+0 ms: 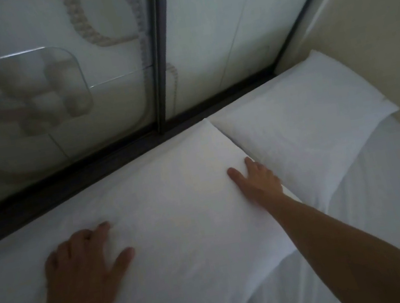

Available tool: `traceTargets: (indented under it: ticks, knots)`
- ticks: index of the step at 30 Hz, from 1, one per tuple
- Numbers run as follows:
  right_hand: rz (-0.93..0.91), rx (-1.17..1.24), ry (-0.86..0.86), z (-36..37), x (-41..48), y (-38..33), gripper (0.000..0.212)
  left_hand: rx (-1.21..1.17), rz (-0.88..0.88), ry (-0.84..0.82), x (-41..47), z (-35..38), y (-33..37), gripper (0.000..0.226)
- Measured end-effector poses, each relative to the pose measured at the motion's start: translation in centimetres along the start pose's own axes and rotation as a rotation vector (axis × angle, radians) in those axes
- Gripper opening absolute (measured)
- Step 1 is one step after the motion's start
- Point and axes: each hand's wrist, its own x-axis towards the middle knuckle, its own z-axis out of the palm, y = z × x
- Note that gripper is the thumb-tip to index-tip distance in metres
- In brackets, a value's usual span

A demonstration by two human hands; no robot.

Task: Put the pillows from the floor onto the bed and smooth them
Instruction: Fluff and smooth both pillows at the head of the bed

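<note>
A: Smoothing now. Both pillows on the bed [397, 184], none visible on the floor.
B: Hands?
A: Left hand [81, 271] and right hand [257, 181] flat, fingers spread, gripping nothing, on near pillow [176, 208]. Far pillow [307, 117] untouched.

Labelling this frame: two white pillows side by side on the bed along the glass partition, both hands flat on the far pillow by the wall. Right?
Not quite. In the head view both hands, left hand and right hand, lie flat on the near white pillow, not the far white pillow by the beige wall. The rest holds: both pillows lie side by side along the glass partition.
</note>
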Motion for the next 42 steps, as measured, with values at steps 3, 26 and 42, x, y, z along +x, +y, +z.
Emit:
traceTargets:
  ticks: [3, 26, 42]
  knots:
    - [0.021, -0.013, 0.054, 1.0, 1.2, -0.2, 0.099, 0.090, 0.009, -0.176, -0.3, 1.9, 1.7, 0.106]
    - [-0.312, -0.051, 0.398, -1.4, 4.7, 2.7, 0.017, 0.090, 0.253, 0.287, 0.5, 2.4, 5.4, 0.066]
    - [-0.779, -0.170, 0.205, 2.6, -2.6, -3.0, 0.066, 0.058, 0.214, -0.025, 2.5, 3.7, 9.0, 0.068]
